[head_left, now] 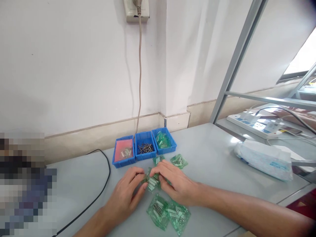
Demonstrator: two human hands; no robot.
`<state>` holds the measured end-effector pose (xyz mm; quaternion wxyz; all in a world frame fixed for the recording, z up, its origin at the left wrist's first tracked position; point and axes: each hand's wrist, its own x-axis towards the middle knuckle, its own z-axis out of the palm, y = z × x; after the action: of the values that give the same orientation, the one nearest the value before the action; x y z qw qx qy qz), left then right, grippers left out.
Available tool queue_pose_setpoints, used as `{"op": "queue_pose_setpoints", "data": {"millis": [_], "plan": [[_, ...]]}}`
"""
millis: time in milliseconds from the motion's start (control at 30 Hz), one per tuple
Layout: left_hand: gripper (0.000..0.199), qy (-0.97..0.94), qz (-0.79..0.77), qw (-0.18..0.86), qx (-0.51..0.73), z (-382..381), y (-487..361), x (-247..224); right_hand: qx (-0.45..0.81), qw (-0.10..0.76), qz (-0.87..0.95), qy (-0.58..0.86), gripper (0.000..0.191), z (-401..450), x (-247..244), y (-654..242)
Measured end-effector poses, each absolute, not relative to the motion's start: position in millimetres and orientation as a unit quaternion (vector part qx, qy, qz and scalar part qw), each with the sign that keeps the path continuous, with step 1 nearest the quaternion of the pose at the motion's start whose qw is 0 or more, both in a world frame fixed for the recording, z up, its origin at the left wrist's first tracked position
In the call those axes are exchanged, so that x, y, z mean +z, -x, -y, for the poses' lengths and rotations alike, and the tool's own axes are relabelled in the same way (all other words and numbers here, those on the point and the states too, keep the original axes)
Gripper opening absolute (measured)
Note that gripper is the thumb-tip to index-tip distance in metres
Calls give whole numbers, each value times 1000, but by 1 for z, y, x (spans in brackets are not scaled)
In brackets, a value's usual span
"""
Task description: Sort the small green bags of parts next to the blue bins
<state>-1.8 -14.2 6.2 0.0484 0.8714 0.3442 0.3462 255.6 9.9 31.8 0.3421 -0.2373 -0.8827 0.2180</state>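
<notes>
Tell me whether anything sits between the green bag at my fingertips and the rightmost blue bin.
Yes: another green bag lies just in front of the blue bin, and the right hand reaches partly across the gap.

Setting: small-parts bench, likely a workshop or packing room; blue bins (pixel 145 157) of screws and small packets on grey table (pixel 207 144); metal frame (pixel 230 65) beside it; power strip (pixel 254 125) at right; room beyond poorly seen.
</notes>
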Motion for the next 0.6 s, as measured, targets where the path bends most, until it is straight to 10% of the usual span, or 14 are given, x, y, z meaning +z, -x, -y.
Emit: {"op": "queue_pose_setpoints", "data": {"millis": [200,600], "plan": [[16,-869,-347,32,351,14,2,8,282,357,850,266,48,-15,24,-255],[18,-873,-270,43,403,16,1,12,308,352,833,296,19,-20,29,-253]]}}
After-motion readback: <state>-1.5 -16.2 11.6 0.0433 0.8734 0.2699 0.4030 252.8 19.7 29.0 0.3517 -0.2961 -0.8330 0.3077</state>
